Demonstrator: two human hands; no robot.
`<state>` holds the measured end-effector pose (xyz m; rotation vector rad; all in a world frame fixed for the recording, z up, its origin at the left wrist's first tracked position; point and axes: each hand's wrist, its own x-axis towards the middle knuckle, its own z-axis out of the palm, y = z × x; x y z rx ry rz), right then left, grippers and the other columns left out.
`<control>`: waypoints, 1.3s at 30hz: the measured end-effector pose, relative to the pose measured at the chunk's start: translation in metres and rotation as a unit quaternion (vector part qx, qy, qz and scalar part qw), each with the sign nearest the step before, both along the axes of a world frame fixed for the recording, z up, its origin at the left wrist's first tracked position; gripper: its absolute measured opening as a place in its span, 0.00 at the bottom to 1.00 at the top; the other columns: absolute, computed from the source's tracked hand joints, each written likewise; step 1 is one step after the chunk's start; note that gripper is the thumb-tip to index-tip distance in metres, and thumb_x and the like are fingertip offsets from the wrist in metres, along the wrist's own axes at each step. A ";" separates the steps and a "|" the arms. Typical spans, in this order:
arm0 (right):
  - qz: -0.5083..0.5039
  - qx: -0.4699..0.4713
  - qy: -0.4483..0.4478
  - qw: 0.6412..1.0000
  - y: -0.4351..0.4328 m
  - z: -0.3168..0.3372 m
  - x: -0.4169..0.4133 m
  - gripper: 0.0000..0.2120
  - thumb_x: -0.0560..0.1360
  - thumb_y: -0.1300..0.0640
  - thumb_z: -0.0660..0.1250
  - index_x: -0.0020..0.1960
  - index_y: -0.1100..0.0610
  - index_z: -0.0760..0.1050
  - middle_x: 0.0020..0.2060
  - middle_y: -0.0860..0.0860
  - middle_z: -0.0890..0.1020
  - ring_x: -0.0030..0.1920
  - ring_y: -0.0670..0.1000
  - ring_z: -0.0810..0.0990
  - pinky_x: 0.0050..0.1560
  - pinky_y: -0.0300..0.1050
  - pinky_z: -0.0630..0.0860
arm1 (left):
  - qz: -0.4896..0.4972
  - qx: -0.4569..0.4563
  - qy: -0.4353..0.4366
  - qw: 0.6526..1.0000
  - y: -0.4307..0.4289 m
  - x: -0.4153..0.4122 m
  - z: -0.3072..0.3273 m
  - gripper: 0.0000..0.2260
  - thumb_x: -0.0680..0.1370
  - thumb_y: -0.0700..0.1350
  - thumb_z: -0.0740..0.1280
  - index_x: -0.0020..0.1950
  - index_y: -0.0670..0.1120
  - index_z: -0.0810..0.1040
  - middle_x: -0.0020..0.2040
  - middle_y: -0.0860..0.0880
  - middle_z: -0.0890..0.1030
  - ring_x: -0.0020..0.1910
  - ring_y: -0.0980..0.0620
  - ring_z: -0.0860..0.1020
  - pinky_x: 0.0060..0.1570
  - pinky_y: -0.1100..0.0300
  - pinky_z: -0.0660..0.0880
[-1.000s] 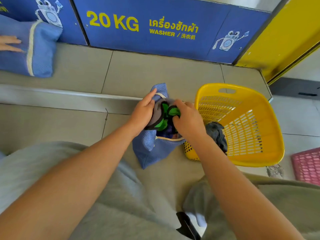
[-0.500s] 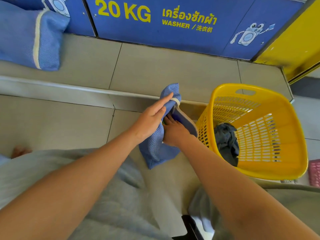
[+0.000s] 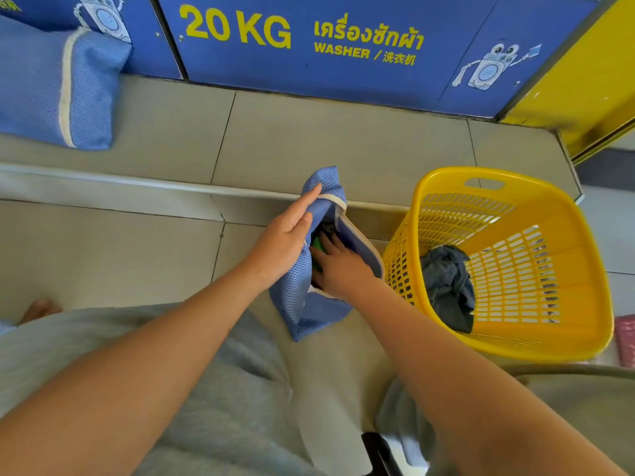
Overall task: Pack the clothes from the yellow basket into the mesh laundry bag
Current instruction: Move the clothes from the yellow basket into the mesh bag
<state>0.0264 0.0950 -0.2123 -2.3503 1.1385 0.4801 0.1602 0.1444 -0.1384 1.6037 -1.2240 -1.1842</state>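
Standing on the tiled floor beside the person's knees, the yellow basket tips toward them, probably so its contents are easy to reach; one dark garment lies inside, not yet packed. Just left of it, touching its wall, the mesh laundry bag stands upright. The left hand lies flat against the bag's outer side, fingers extended rather than clenched, apparently steadying it and keeping the mouth open. The right hand reaches into that mouth, its grip loose, pressing down on clothes, a green piece among them, seemingly to make room.
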 end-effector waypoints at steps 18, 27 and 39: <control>-0.244 -0.155 -0.081 0.954 -0.006 0.096 -0.145 0.29 0.81 0.42 0.53 0.78 0.51 0.53 0.79 0.53 0.53 0.79 0.55 0.47 0.76 0.54 0.51 | 0.090 0.007 0.035 0.995 -0.008 -0.056 0.009 0.21 0.83 0.40 0.51 0.74 0.55 0.63 0.76 0.54 0.62 0.75 0.55 0.60 0.69 0.61 0.59; -0.287 -0.042 0.068 0.955 -0.041 0.022 -0.204 0.33 0.80 0.41 0.57 0.79 0.54 0.50 0.77 0.57 0.56 0.76 0.61 0.55 0.72 0.60 0.60 | 0.074 0.011 0.026 0.997 -0.028 -0.067 0.002 0.21 0.83 0.41 0.51 0.74 0.57 0.64 0.73 0.58 0.66 0.69 0.64 0.65 0.67 0.65 0.61; -0.252 0.103 0.186 0.944 -0.095 -0.067 -0.202 0.56 0.65 0.33 0.72 0.78 0.45 0.37 0.78 0.58 0.39 0.76 0.69 0.44 0.68 0.75 0.56 | 0.067 0.044 0.003 0.997 -0.062 -0.079 -0.017 0.19 0.84 0.41 0.51 0.72 0.57 0.65 0.68 0.62 0.67 0.47 0.81 0.69 0.49 0.82 0.65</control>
